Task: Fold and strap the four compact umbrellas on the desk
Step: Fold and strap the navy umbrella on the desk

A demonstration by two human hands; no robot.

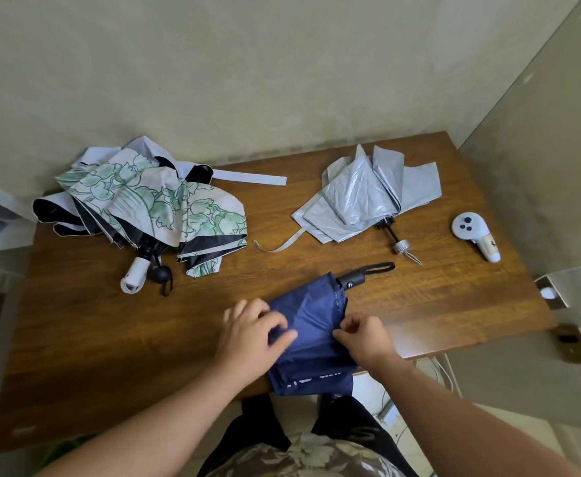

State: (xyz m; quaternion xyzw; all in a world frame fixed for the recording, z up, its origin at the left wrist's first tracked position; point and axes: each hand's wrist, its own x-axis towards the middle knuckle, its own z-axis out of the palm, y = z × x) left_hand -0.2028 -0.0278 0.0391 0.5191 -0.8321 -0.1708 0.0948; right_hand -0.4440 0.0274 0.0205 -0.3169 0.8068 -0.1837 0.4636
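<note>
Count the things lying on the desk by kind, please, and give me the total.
Umbrellas: 4 (navy umbrella held by left hand and right hand; silver umbrella; floral umbrella; and a lilac umbrella half hidden beneath the floral one)
White handheld controller: 1
Total: 5

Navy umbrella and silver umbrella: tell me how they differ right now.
The navy umbrella lies at the near desk edge, gripped by the left hand and right hand; the silver umbrella lies untouched farther back. The navy handle is black, the silver one pale. Both are collapsed, with fabric loose and unstrapped.
</note>
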